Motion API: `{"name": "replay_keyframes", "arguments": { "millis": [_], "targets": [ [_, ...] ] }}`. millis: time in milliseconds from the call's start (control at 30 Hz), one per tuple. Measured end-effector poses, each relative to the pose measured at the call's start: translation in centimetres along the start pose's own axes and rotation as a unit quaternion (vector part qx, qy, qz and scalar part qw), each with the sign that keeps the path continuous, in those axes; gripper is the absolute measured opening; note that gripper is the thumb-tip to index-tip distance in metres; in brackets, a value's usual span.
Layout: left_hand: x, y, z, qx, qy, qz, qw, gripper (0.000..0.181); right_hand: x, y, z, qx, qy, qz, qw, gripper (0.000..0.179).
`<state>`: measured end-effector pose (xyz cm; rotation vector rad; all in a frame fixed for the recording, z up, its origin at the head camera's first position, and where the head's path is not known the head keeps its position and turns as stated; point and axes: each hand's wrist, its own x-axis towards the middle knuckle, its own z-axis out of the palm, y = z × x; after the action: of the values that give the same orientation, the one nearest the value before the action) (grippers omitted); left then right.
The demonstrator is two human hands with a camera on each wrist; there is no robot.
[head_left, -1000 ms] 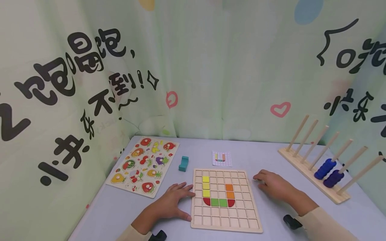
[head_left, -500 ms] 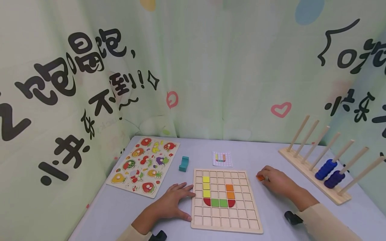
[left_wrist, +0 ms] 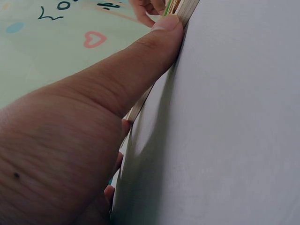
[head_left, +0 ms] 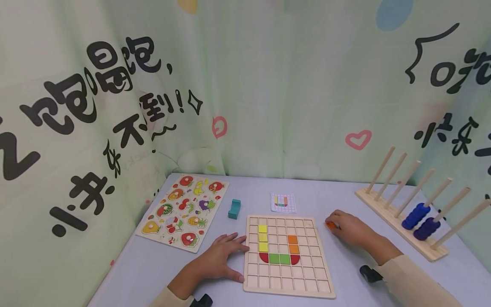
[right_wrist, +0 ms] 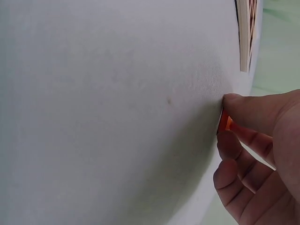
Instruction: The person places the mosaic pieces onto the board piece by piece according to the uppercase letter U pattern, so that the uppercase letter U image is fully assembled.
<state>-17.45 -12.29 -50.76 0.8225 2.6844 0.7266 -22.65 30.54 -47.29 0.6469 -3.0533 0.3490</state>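
A wooden grid board (head_left: 312,277) lies on the table with coloured tiles forming a U: three yellow squares (head_left: 263,238), two red rounded corners, two green squares (head_left: 284,259) and two orange squares (head_left: 293,244). Spread along the board's left edge, my left hand (head_left: 220,258) touches it with thumb and fingertips; the left wrist view has the thumb (left_wrist: 140,56) against the wooden side. To the right of the board, my right hand (head_left: 353,230) pinches an orange tile (head_left: 330,224), low over the table. Fingers partly hide that tile (right_wrist: 224,122) in the right wrist view.
Behind the board lies a small pattern card (head_left: 283,203) printed with a U. A teal block (head_left: 234,209) and a fruit puzzle board (head_left: 180,213) are at left. At right stands a wooden peg rack (head_left: 402,226) with blue and purple rings. A printed curtain surrounds the table.
My right hand has drawn slightly right, away from the board, and the orange tile now shows at its fingertips. The left hand has stayed in place.
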Motion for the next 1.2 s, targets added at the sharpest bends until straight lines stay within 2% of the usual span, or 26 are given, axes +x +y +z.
{"name": "replay_keyframes", "arguments": {
  "millis": [233, 433, 833, 1200],
  "targets": [
    [-0.05, 0.17, -0.08, 0.003, 0.001, 0.0, 1.0, 0.08, -0.29, -0.17, -0.2, 0.001, 0.002, 0.013, 0.9999, 0.021],
    [-0.02, 0.12, -0.06, 0.003, 0.001, -0.001, 1.0, 0.08, -0.44, 0.18, -0.24, 0.004, -0.012, 0.021, 0.9997, 0.023],
    [-0.02, 0.04, -0.04, 0.011, 0.001, 0.001, 0.9999, 0.08, -0.52, 0.39, -0.25, 0.006, -0.015, 0.008, 0.9998, 0.022],
    [-0.06, 0.11, -0.06, 0.011, -0.001, 0.003, 0.9999, 0.08, -0.63, 0.16, -0.02, 0.002, 0.0, 0.007, 1.0, 0.021]
  ]
}}
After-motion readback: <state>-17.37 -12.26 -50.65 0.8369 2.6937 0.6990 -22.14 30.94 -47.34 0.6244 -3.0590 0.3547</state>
